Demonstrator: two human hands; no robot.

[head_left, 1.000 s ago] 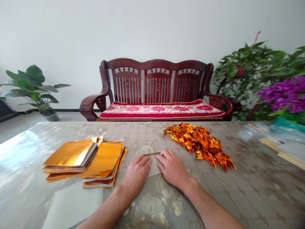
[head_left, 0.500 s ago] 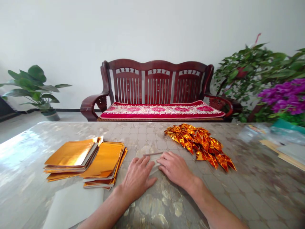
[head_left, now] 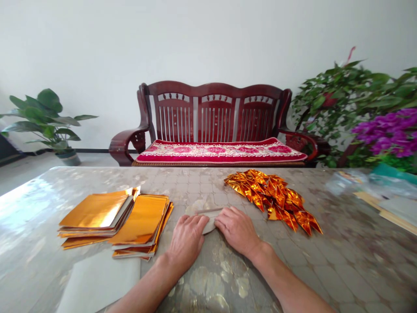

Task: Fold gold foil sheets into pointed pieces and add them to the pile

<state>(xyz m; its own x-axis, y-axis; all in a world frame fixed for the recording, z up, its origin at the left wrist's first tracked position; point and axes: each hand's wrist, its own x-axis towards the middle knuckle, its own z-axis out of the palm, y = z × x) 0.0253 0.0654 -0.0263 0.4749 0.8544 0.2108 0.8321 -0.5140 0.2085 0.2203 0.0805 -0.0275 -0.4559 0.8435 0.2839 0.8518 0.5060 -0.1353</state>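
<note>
Between my two hands, low on the table, lies a greyish folded paper (head_left: 209, 222), partly hidden by the fingers. My left hand (head_left: 189, 234) is closed on its left end, with the fingertips bent down onto it. On the right end, my right hand (head_left: 237, 228) has its fingers bent together over the paper. Two stacks of gold foil sheets sit left of my left hand: one farther left (head_left: 94, 211) and one nearer (head_left: 141, 219). A heap of folded shiny orange pieces (head_left: 272, 195) lies beyond my right hand.
A pale sheet (head_left: 100, 278) lies flat at the table's near left. Clear plastic and papers (head_left: 395, 204) are at the right edge. Behind the table (head_left: 202, 178) stand a wooden bench (head_left: 216, 117) and potted plants (head_left: 54, 121).
My left thumb has moved in beside the fingers, and my left hand has closed on the paper. The paper's near edge is now folded or curled up between my hands.
</note>
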